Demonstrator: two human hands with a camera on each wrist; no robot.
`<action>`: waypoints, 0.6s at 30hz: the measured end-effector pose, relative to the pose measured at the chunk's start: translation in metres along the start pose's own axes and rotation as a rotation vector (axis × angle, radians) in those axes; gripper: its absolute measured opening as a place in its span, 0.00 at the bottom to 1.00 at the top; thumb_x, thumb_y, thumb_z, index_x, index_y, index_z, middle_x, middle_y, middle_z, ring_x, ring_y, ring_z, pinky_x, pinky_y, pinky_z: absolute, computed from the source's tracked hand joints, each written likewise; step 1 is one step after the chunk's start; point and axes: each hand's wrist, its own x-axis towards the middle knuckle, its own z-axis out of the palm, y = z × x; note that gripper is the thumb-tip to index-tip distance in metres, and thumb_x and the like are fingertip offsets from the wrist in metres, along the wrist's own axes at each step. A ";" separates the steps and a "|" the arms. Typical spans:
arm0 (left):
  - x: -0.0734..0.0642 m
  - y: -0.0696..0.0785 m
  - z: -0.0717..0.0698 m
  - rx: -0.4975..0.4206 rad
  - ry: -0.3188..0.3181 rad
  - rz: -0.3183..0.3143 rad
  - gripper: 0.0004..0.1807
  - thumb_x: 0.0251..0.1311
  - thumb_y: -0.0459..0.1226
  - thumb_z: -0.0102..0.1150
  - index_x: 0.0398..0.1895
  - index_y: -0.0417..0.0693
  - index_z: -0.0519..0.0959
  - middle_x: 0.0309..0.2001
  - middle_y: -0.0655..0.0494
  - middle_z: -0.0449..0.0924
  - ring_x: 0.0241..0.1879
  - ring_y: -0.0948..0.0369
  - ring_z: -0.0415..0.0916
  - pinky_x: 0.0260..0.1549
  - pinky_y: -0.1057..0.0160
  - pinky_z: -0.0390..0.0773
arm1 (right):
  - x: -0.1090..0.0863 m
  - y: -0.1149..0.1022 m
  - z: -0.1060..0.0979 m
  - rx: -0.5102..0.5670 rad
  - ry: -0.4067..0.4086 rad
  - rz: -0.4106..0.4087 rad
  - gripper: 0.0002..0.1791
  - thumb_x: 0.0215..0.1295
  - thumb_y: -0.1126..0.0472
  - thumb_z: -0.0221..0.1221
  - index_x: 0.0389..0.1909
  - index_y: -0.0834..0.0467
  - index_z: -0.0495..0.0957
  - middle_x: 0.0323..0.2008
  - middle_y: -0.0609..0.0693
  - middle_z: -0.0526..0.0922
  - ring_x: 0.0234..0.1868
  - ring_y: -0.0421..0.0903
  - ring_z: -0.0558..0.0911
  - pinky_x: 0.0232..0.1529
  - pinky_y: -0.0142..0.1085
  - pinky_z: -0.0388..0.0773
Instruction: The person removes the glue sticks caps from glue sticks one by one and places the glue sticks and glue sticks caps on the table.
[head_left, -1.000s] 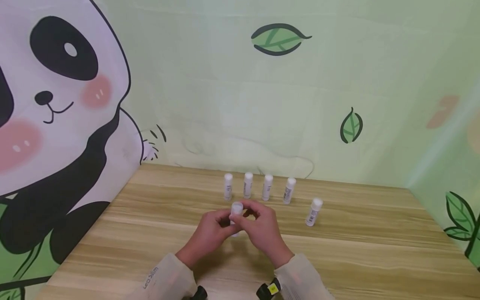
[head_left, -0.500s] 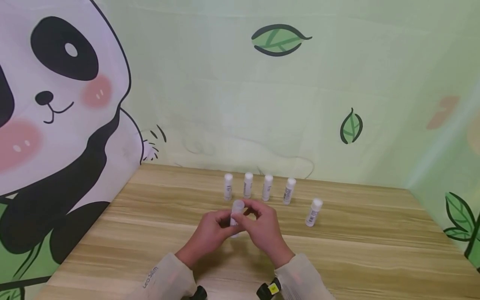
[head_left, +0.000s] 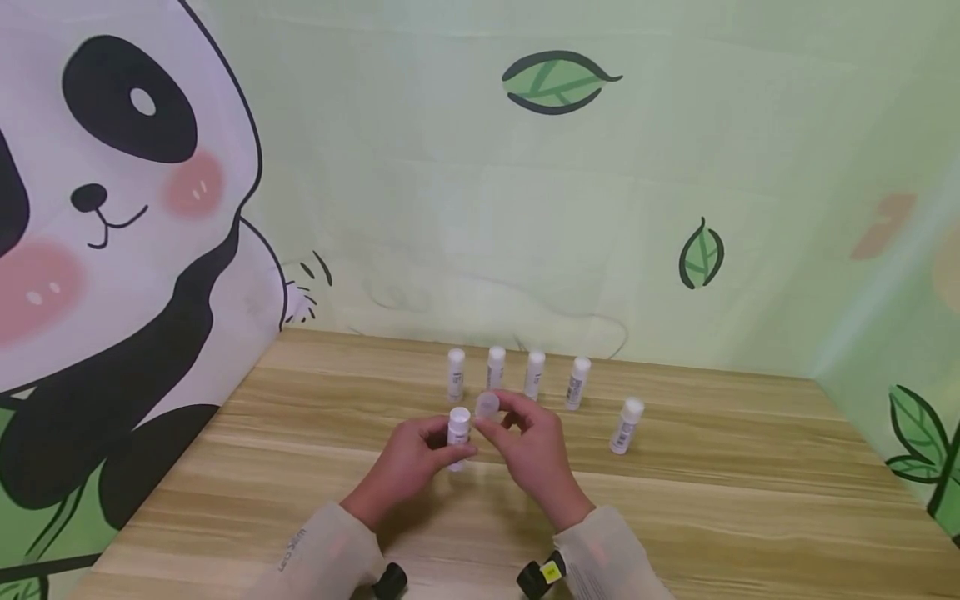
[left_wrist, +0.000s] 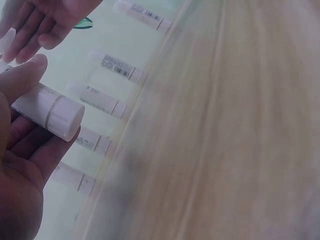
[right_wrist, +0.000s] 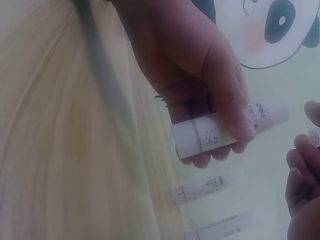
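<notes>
My left hand [head_left: 411, 468] grips a white glue stick [head_left: 458, 427], upright in the head view with its open top facing up. Between thumb and finger of my right hand [head_left: 534, 446] is a translucent cap [head_left: 487, 406], apart from the stick and slightly above it to the right. In the left wrist view the glue stick [left_wrist: 50, 110] lies across the fingers with its base showing. Printed lettering on the glue stick [right_wrist: 215, 131] shows in the right wrist view, where the cap [right_wrist: 313, 134] is partly visible at the right edge.
Several capped white glue sticks stand upright behind the hands, among them the leftmost stick [head_left: 456, 375] and a stick [head_left: 577, 383] farther right. Another glue stick [head_left: 627, 427] stands nearer, at the right. A printed backdrop [head_left: 420, 167] rises behind the wooden table [head_left: 712, 517].
The cap has come off the glue stick. My right hand has moved right with the cap, while my left hand has shifted a little left with the stick.
</notes>
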 end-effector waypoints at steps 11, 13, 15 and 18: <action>0.003 -0.006 -0.008 -0.011 0.003 -0.003 0.16 0.53 0.41 0.71 0.44 0.46 0.85 0.38 0.57 0.87 0.36 0.64 0.79 0.36 0.67 0.79 | 0.001 0.008 0.001 -0.013 -0.042 0.025 0.17 0.57 0.59 0.69 0.48 0.49 0.81 0.43 0.45 0.85 0.43 0.42 0.79 0.40 0.30 0.75; 0.003 -0.006 -0.009 -0.014 0.000 -0.008 0.16 0.53 0.40 0.71 0.45 0.46 0.84 0.38 0.56 0.86 0.37 0.63 0.79 0.36 0.67 0.79 | 0.001 0.010 0.002 -0.026 -0.053 0.040 0.17 0.57 0.59 0.68 0.48 0.48 0.80 0.43 0.44 0.84 0.44 0.42 0.80 0.40 0.31 0.74; 0.003 -0.005 -0.010 -0.017 -0.003 -0.012 0.16 0.53 0.41 0.71 0.44 0.47 0.85 0.38 0.56 0.86 0.37 0.63 0.79 0.36 0.66 0.79 | 0.000 0.012 0.004 -0.049 -0.059 0.047 0.17 0.57 0.59 0.69 0.47 0.48 0.80 0.44 0.44 0.84 0.44 0.42 0.80 0.39 0.31 0.74; 0.003 -0.006 -0.012 -0.020 -0.006 -0.020 0.15 0.52 0.43 0.72 0.43 0.50 0.85 0.38 0.57 0.86 0.36 0.63 0.78 0.36 0.65 0.79 | -0.001 0.016 0.006 -0.088 -0.065 0.057 0.16 0.55 0.59 0.70 0.45 0.48 0.81 0.43 0.43 0.84 0.44 0.42 0.81 0.38 0.30 0.74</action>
